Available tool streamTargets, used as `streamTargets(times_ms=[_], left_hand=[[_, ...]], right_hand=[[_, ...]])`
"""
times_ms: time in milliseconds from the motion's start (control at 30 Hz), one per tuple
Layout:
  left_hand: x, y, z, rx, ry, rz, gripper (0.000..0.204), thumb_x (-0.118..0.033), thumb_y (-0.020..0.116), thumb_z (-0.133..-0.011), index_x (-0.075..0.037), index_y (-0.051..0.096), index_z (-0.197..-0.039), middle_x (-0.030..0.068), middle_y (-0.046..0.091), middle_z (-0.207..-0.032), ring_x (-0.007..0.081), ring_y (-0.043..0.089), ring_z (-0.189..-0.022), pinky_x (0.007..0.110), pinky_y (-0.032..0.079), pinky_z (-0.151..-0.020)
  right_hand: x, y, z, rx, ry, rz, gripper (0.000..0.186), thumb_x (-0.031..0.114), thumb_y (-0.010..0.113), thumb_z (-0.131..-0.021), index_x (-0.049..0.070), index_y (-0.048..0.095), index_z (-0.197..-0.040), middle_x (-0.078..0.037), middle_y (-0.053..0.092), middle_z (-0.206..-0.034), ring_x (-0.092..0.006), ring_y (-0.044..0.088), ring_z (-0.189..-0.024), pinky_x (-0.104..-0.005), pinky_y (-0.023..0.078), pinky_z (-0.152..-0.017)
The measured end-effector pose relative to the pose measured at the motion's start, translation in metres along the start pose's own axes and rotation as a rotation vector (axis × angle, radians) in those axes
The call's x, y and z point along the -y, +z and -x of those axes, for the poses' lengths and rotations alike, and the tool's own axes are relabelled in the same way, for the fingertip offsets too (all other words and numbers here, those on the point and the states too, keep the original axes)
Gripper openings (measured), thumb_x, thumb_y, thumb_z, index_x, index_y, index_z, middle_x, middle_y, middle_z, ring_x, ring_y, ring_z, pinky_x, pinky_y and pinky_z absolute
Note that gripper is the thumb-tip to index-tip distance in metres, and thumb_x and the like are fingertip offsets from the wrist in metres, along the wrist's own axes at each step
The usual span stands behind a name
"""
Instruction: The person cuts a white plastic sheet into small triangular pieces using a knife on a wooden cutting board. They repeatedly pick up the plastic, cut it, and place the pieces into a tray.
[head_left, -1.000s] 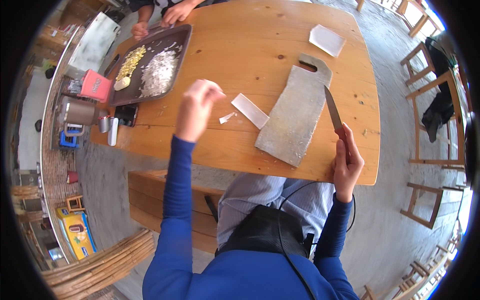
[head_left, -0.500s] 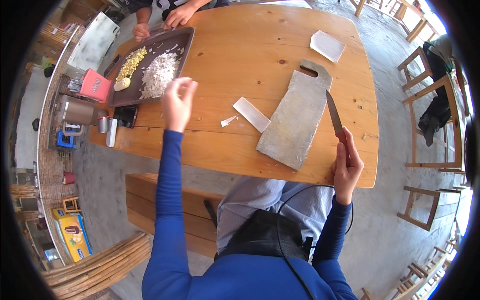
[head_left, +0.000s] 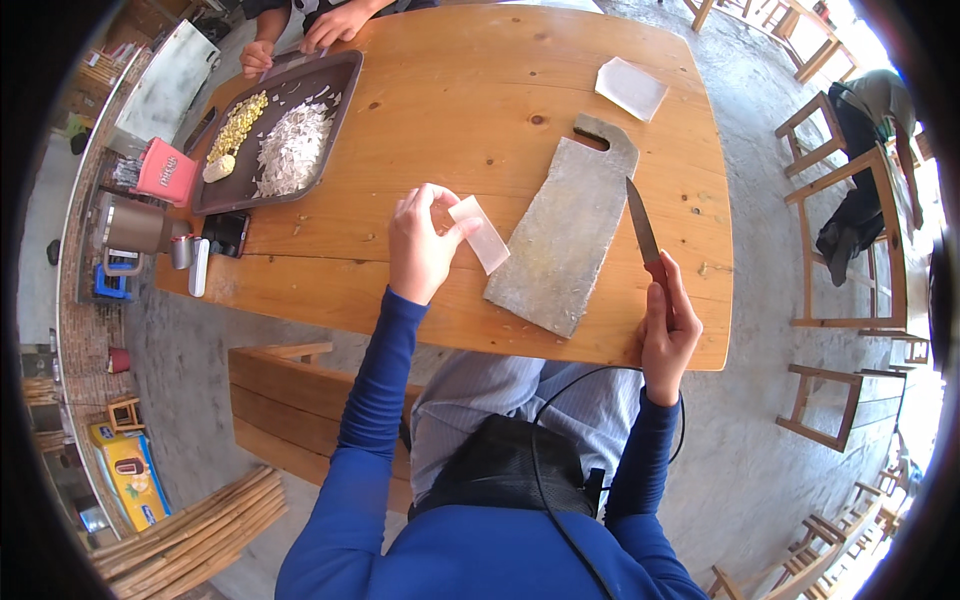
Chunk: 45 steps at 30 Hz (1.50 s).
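Note:
My left hand (head_left: 422, 248) is at a pale translucent rectangular strip (head_left: 484, 240), pinching its left edge between thumb and fingers. The strip's lower right corner lies by the near left edge of a grey, worn slab-like board (head_left: 562, 235) with a hooked slot at its far end. In my right hand (head_left: 668, 335) is a knife (head_left: 643, 226) with a reddish-brown handle. Its blade points away from me, just right of the board, and the fist wraps round the handle.
A second translucent sheet (head_left: 632, 88) lies beyond the board. On the far left a dark tray (head_left: 345, 100) holds white shavings and yellow pieces, with another person's hands (head_left: 335, 28) at its far edge. A pink container (head_left: 165, 170), mug (head_left: 140, 222) and phone (head_left: 231, 234) stand nearby.
My left hand has moved right, from beside the tray to the strip, which has turned slightly. The small white scraps are now hidden by it. My right hand still holds the knife.

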<state>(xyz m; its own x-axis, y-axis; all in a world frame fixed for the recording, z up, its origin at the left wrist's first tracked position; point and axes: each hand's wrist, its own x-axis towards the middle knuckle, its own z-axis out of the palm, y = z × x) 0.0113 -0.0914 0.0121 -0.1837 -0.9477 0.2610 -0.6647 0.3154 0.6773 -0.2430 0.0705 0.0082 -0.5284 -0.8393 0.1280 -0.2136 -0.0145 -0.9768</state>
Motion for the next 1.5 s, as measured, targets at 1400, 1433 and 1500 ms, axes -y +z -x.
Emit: streamTargets(times_ms=[1400, 1433, 1500], left_hand=[[-0.047, 0.034, 0.062, -0.166, 0.171, -0.048, 0.036, -0.024, 0.079, -0.077, -0.005, 0.071, -0.106, 0.0077, 0.069, -0.114, 0.0283, 0.06, -0.114, 0.041, 0.044, -0.097], [-0.047, 0.033, 0.062, -0.162, 0.17, -0.043, 0.036, -0.023, 0.079, -0.076, -0.005, 0.071, -0.106, 0.0077, 0.069, -0.115, 0.0285, 0.06, -0.115, 0.041, 0.044, -0.098], [-0.046, 0.034, 0.062, -0.161, 0.171, -0.038, 0.036, -0.023, 0.079, -0.076, -0.005, 0.071, -0.106, 0.0078, 0.069, -0.115, 0.0288, 0.059, -0.115, 0.041, 0.044, -0.098]], right_hand=[[0.025, 0.02, 0.005, 0.474, -0.55, 0.718, 0.071, -0.008, 0.064, -0.077, 0.013, 0.054, -0.144, -0.007, 0.046, -0.058, -0.021, 0.052, -0.051, -0.038, 0.046, -0.051], [0.025, 0.02, 0.005, 0.473, -0.554, 0.723, 0.071, -0.008, 0.064, -0.077, 0.013, 0.054, -0.144, -0.007, 0.045, -0.058, -0.0209, 0.051, -0.051, -0.038, 0.046, -0.051], [0.026, 0.019, 0.005, 0.487, -0.543, 0.737, 0.071, -0.008, 0.064, -0.077, 0.013, 0.054, -0.143, -0.006, 0.044, -0.057, -0.0206, 0.051, -0.05, -0.038, 0.045, -0.051]])
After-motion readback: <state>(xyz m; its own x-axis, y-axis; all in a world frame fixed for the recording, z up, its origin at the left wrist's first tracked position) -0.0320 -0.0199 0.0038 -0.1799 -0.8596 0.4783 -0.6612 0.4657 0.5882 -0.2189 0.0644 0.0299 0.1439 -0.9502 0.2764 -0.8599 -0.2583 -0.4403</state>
